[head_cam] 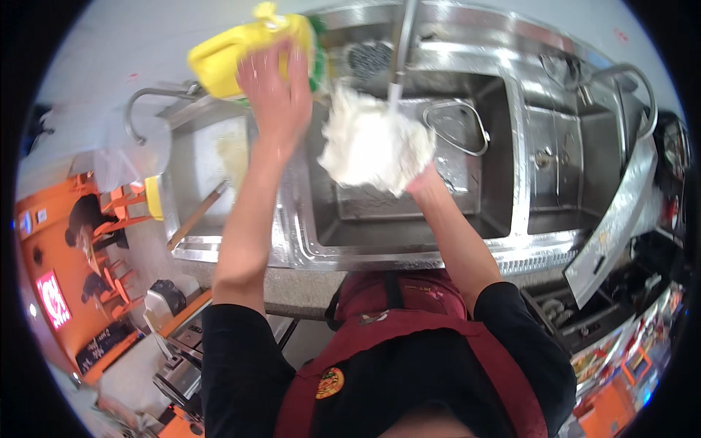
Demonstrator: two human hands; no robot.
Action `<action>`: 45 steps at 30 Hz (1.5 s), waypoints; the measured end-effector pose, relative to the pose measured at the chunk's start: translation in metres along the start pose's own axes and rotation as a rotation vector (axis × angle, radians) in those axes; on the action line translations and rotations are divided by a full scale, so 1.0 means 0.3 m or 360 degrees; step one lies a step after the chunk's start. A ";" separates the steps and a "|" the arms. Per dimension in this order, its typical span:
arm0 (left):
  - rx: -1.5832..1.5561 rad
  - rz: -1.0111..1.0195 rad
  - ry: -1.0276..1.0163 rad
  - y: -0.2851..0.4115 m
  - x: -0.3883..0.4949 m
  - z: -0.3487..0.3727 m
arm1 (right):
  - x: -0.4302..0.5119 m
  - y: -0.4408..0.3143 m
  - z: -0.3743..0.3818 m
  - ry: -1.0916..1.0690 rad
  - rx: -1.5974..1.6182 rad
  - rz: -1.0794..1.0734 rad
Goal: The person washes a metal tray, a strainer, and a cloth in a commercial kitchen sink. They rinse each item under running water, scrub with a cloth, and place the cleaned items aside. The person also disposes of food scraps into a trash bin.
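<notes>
My left hand [276,87] is on the side of a yellow plastic jug [219,57] with a green label, above the back left of the sink. Both are blurred, and the jug is tilted. My right hand [420,179] holds a bunched white cloth [375,142] over the middle sink basin [361,232]; the cloth hides most of its fingers. Just above the cloth, a metal faucet pipe [404,44] with a white tip points down at it.
A dark scouring pad [369,59] lies on the back ledge. Inside the middle basin is a wire loop [484,137]. A wooden-handled tool [197,216] leans across the left basin [191,148]. Curved faucets stand at the left [156,93] and right [651,104]. A bent metal panel [613,224] juts out at right.
</notes>
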State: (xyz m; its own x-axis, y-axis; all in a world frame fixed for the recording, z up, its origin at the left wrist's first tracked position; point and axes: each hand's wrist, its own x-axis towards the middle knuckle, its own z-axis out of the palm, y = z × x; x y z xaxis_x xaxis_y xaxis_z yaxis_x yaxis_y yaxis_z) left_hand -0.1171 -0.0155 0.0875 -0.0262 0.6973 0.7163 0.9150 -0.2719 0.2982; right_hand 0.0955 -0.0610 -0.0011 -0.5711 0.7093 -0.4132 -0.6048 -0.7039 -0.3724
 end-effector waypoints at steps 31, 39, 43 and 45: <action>-0.0928 -0.0224 -0.1789 0.473 -0.907 0.823 | -0.650 -0.148 -0.687 0.1072 -0.1227 -0.0580; -0.1049 -0.0715 -0.1803 0.538 -0.510 0.480 | -0.211 0.007 -0.472 0.1075 -0.0842 -0.0789; -0.1129 -0.0840 -0.1981 0.427 -0.483 0.409 | -0.101 -0.020 -0.424 0.1033 -0.1362 -0.0979; -0.1353 -0.0854 -0.2112 0.367 -0.459 0.370 | -0.064 -0.052 -0.429 0.0872 -0.1315 -0.0963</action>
State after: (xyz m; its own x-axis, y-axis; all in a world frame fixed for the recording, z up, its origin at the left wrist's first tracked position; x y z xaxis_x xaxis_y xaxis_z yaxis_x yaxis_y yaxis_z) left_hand 0.0320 -0.0680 -0.0483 0.5008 0.7452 -0.4403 0.4385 0.2201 0.8714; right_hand 0.1874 -0.0685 -0.0942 0.1264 0.9692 -0.2113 -0.0348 -0.2086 -0.9774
